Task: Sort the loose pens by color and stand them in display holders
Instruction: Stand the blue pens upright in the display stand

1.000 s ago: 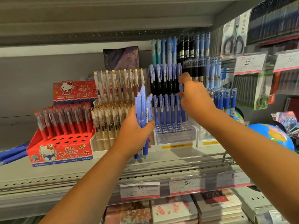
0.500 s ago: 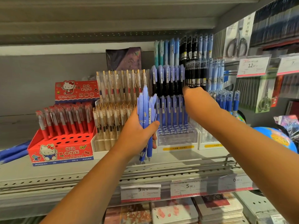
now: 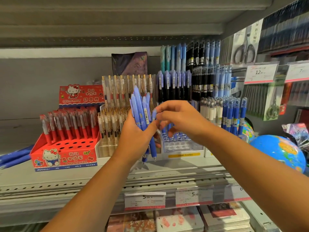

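**A:** Left hand, status?
**B:** Fingers clamped round a bundle of blue pens. The bundle is upright with tips down, held in front of the shelf.
**A:** Right hand?
**B:** Thumb and forefinger are pinched together on the top end of the rightmost pen, which sits lower than the rest of the bundle. The remaining fingers are curled loosely.
**A:** Holder position?
**B:** The clear holder stands on the shelf just behind both hands, with its front holes visible. The rows further back are mostly hidden by the right hand.
**A:** Neighbours?
**B:** A red box of red pens to the left and a globe far right.
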Demonstrator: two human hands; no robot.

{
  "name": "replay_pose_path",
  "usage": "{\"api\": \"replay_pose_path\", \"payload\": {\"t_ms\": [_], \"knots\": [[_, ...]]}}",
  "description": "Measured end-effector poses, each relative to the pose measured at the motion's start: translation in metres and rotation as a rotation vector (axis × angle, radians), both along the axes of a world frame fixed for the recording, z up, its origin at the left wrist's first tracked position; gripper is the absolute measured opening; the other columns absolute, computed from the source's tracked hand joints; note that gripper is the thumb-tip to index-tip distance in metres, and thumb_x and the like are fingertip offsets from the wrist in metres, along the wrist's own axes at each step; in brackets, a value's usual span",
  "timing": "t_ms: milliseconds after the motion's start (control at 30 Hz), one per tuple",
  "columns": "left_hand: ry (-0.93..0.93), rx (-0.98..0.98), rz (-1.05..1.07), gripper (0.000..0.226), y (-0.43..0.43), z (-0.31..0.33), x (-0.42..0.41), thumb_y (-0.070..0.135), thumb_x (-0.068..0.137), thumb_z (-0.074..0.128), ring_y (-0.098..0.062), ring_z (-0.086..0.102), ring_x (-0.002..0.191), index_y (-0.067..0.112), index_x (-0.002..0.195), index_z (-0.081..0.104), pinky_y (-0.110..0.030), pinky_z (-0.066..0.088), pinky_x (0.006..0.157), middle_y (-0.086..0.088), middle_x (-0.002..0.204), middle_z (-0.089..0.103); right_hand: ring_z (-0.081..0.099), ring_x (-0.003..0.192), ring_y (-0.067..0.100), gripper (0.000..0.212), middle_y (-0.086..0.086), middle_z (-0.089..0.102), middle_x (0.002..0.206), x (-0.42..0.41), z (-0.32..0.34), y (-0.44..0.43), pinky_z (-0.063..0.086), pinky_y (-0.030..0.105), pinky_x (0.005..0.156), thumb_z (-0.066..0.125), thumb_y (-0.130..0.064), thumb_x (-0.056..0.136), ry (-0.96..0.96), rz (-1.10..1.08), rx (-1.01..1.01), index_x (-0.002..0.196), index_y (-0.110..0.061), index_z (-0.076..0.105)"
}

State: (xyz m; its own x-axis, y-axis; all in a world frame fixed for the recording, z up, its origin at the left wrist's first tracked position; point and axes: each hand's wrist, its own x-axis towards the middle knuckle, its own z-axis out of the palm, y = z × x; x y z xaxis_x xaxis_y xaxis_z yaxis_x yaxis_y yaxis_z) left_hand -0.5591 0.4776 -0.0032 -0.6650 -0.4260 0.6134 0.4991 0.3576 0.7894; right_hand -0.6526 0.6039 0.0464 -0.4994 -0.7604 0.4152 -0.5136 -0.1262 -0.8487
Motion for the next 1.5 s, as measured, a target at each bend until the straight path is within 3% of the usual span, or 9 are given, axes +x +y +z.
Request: {"api": "replay_pose_path", "payload": {"t_ms": [133,300,400,500,667,867,1100,1367,1500], "knots": [[-0.007,0.002,-0.002,0.047,0.002,0.000,0.001,0.017,0.093,0.066,-0.019,0.070,0.066,0.048,0.121,0.046,-0.034,0.060,0.052,0.011,0.084,0.072,0.067,0.072,0.011,0.007,0.007,0.071,0.081,-0.002,-0.008,-0.002,0.053,0.026,0.060,0.068,-0.008,0.089,-0.014,0.005,-0.040,0.096,-0.006,0.069],[-0.015,0.034,-0.025,0.041,0.004,0.000,0.002,0.012,0.094,0.064,-0.014,0.071,0.065,0.025,0.130,0.049,-0.026,0.059,0.055,0.008,0.080,0.072,0.068,0.074,0.011,0.008,0.000,0.071,0.079,-0.007,-0.013,-0.002,0.056,0.030,0.072,0.066,-0.005,0.090,-0.057,-0.035,-0.122,0.089,-0.013,0.069],[-0.033,0.087,-0.056,0.040,0.005,0.000,0.001,0.008,0.096,0.061,-0.017,0.073,0.070,0.035,0.123,0.050,-0.030,0.060,0.057,0.004,0.086,0.073,0.068,0.070,0.018,0.010,0.008,0.069,0.079,-0.007,-0.017,-0.002,0.056,0.029,0.068,0.063,-0.001,0.091,-0.121,-0.059,-0.214,0.088,-0.009,0.070],[-0.063,0.065,0.024,0.032,0.004,0.001,0.000,0.008,0.095,0.062,-0.015,0.073,0.068,0.022,0.123,0.054,-0.025,0.058,0.052,0.006,0.084,0.074,0.072,0.078,0.030,0.013,0.021,0.068,0.086,-0.009,-0.016,-0.002,0.060,0.034,0.068,0.059,0.000,0.094,-0.189,-0.127,-0.322,0.090,-0.009,0.068],[-0.052,0.036,0.121,0.023,-0.001,-0.002,-0.002,0.009,0.095,0.063,-0.008,0.073,0.076,0.030,0.104,0.056,-0.021,0.056,0.055,0.002,0.095,0.071,0.074,0.077,0.023,0.010,0.006,0.068,0.083,-0.017,-0.007,0.001,0.062,0.036,0.064,0.055,-0.004,0.098,-0.241,-0.222,-0.429,0.103,-0.006,0.064],[-0.007,0.107,0.057,0.035,0.000,-0.002,-0.003,0.005,0.097,0.057,-0.017,0.074,0.081,0.018,0.129,0.051,-0.029,0.061,0.065,-0.009,0.102,0.069,0.073,0.079,0.020,0.017,0.011,0.064,0.097,-0.028,0.009,0.001,0.061,0.032,0.063,0.054,-0.005,0.098,-0.133,-0.299,-0.498,0.111,-0.015,0.056],[-0.007,0.109,0.056,0.040,0.001,-0.002,-0.004,0.005,0.097,0.058,-0.021,0.073,0.080,0.014,0.135,0.049,-0.037,0.061,0.065,-0.011,0.103,0.069,0.067,0.080,0.011,0.019,0.002,0.061,0.096,-0.042,0.008,-0.007,0.061,0.030,0.062,0.054,-0.010,0.099,0.111,-0.374,-0.398,0.106,-0.027,0.055],[-0.025,0.095,0.058,0.040,-0.001,-0.001,-0.004,0.002,0.096,0.057,-0.023,0.071,0.072,0.012,0.134,0.049,-0.035,0.060,0.058,-0.012,0.099,0.070,0.065,0.081,0.026,0.017,-0.001,0.062,0.089,-0.051,-0.004,-0.022,0.059,0.048,0.067,0.058,-0.012,0.097,0.291,-0.379,-0.226,0.105,-0.028,0.058],[-0.042,0.081,0.056,0.043,-0.002,-0.001,-0.005,0.003,0.097,0.056,-0.022,0.072,0.074,0.013,0.138,0.047,-0.035,0.060,0.060,-0.011,0.102,0.070,0.065,0.072,0.020,0.016,0.005,0.068,0.081,-0.053,-0.014,-0.028,0.057,0.039,0.066,0.061,-0.014,0.095,0.402,-0.393,-0.087,0.103,-0.027,0.059]]}}
